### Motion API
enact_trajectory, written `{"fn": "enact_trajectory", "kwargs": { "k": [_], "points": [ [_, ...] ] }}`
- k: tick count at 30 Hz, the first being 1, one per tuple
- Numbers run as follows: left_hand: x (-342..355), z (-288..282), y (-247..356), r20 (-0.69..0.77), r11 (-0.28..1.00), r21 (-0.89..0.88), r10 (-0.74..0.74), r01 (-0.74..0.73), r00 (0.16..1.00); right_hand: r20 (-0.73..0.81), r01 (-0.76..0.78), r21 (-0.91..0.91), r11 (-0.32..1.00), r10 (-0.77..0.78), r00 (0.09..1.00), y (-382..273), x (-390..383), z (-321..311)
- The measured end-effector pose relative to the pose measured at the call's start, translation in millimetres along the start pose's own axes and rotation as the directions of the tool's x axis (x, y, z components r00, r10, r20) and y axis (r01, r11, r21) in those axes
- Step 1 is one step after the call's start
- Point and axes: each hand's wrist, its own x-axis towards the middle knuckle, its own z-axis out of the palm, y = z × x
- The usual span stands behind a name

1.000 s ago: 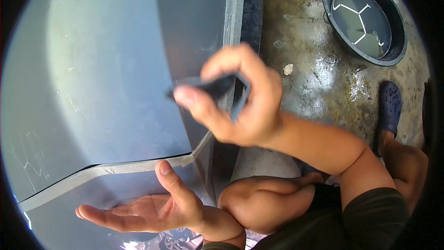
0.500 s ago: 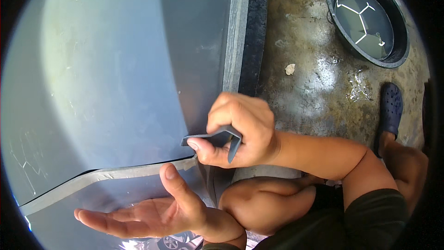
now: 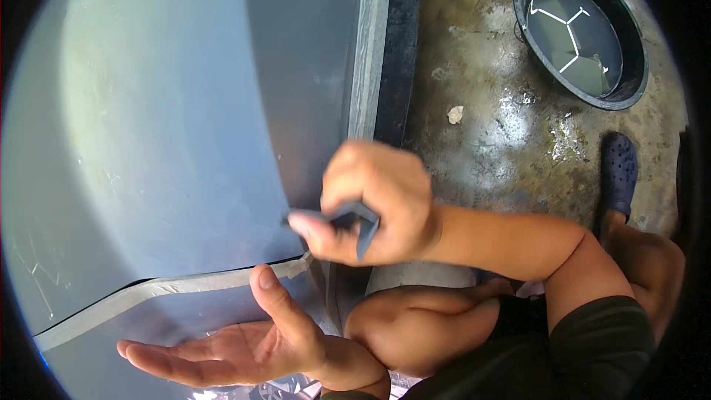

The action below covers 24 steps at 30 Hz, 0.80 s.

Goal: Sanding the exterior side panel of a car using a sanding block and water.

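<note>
My right hand (image 3: 381, 200) is closed around a folded piece of dark grey sandpaper (image 3: 366, 233). The thumb presses on the sheet, and a bent flap sticks out below the fingers. Motion smears this hand a little. It is over the lower right corner of a matt grey vehicle panel (image 3: 178, 118); whether it touches the surface I cannot tell. Lower left, my left hand (image 3: 237, 348) holds nothing, its fingers stretched out and the thumb raised. It hovers by a strip of pale masking tape (image 3: 178, 284) along the panel's gap.
A large black tub (image 3: 629, 67) of cloudy water stands on the wet concrete floor (image 3: 481, 163) at the upper right. A small pale lump (image 3: 455, 114) lies on that floor. Pale tape and a dark trim strip (image 3: 396, 52) edge the panel. A foot in a dark blue clog (image 3: 618, 167) is at right.
The right hand with the sandpaper has shifted slightly left and up and is more blurred. The left hand keeps its open pose. The whole view has moved a little.
</note>
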Motion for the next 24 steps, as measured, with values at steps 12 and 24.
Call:
{"fn": "enact_trajectory", "kwargs": {
  "k": [12,24],
  "points": [
    [4,7,7,-0.021,0.991,-0.101,-0.089,0.087,0.996,0.01,-0.022,0.011,1.0,0.022,1.0,-1,2,1],
    [19,19,23,0.131,0.849,0.529,-0.103,0.018,0.986,-0.12,-0.213,0.189,0.959,0.238,0.964,25,8,-12]
  ]
}}
